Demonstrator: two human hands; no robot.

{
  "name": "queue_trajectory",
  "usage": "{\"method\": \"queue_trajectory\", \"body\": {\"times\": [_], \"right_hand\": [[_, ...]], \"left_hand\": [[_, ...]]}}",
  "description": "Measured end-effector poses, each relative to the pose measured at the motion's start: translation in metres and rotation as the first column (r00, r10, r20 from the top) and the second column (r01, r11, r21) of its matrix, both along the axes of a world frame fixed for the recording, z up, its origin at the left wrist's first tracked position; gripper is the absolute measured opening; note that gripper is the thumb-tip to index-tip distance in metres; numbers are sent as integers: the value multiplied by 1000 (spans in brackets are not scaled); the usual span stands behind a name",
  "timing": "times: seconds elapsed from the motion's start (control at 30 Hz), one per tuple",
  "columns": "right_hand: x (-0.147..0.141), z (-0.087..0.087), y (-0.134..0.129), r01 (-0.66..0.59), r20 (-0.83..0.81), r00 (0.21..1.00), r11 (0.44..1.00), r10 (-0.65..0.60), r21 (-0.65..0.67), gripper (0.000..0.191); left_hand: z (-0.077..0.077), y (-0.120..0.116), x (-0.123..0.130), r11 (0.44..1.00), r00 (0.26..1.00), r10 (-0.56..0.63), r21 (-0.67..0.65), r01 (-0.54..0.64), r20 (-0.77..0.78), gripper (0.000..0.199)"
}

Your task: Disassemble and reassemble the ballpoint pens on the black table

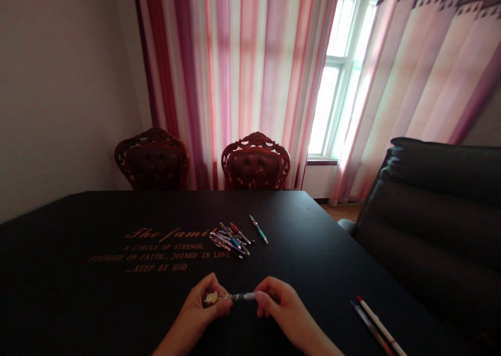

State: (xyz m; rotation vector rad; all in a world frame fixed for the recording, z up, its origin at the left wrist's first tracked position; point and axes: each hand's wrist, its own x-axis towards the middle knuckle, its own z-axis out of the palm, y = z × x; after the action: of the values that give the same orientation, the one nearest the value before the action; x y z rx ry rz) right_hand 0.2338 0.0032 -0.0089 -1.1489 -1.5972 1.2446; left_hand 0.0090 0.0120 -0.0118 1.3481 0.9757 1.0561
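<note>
Between my two hands, a pen (243, 296) with a pale barrel and dark pattern lies level above the black table. My left hand (209, 299) is closed around its left end, where a small yellowish piece (211, 297) shows between thumb and fingers. At the pen's right end, my right hand (278, 299) pinches the whitish tip with thumb and fingers. Farther off lies a pile of pens (230, 239) in mixed colours, with one teal-and-white pen (259, 229) apart on its right.
The black table (97, 304) carries gold lettering (164, 251). Near its right edge lie a white pen with a red end (378, 322) and a dark slim pen (370, 324). Two carved chairs (256, 163) stand behind, and a black leather chair (438, 230) is at the right.
</note>
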Motion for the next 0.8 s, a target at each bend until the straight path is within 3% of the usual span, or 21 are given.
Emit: {"method": "queue_trajectory", "body": {"times": [0.27, 0.4, 0.5, 0.67, 0.8], "right_hand": [[2, 1, 2, 27, 43, 999, 999, -28, 21, 26], [5, 0, 5, 38, 83, 996, 999, -38, 0, 16], [8, -2, 7, 84, 39, 996, 996, -85, 30, 20], [17, 3, 14, 53, -5, 999, 999, -53, -14, 23], [35, 7, 23, 157, 55, 986, 987, -158, 29, 28]], "left_hand": [[0, -2, 0, 1000, 999, 2, 9, -2, -47, 32], [-1, -1, 0, 1000, 998, 11, -5, -11, -58, 33], [0, 1, 0, 999, 998, 21, -24, -22, -56, 35], [1, 5, -5, 999, 998, 32, -19, -34, -57, 37], [6, 8, -14, 999, 985, 48, 13, -47, -163, 34]]}}
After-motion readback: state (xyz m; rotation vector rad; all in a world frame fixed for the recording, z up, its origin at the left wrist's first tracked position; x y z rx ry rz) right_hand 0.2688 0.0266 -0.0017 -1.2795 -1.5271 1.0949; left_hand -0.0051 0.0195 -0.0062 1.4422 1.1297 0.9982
